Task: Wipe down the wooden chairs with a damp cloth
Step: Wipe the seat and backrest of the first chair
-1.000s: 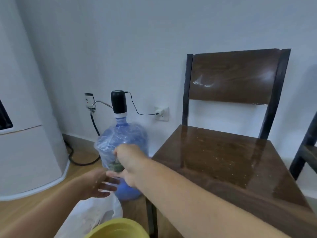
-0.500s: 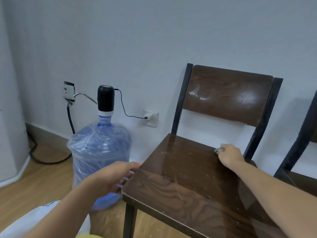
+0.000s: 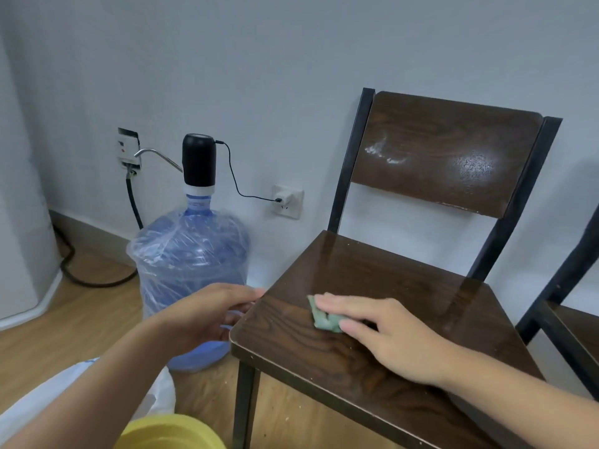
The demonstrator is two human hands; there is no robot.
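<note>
A pale grey-white wall [image 3: 291,59] fills the upper half of the view, meeting a light wood-plank floor [image 3: 81,319] along a dark skirting board at 9 o'clock. A white appliance or cabinet [image 3: 19,222] with a curved base stands at the far left edge.

The wooden chair [image 3: 405,303] takes up the right half, backed against the wall. Its dark brown seat is glossy and wood-grained, reflecting light, with small pale specks scattered over it; black metal legs and uprights carry a matching backrest at 1 o'clock that bears a whitish smear and a bright glare patch. Part of a second chair [image 3: 577,303] shows at 3 o'clock.

A blue water jug [image 3: 191,270] wrapped in clear plastic stands on the floor at 9 o'clock of the chair, just beside its seat, topped by a black pump dispenser [image 3: 198,160]. A thin cable runs from the pump to a wall socket [image 3: 287,200]; a thicker black cord hangs from another outlet [image 3: 129,150] and loops over the floor.

At 7 o'clock lie a white plastic bag [image 3: 64,390] and the rim of a yellow basin [image 3: 171,432].

The left hand [image 3: 210,315] curls loosely around the seat's left edge, fingertips blurred. The right hand [image 3: 382,332] lies flat and open, fingers spread, pressing a small green cloth [image 3: 324,315] onto the front-left part of the seat.
</note>
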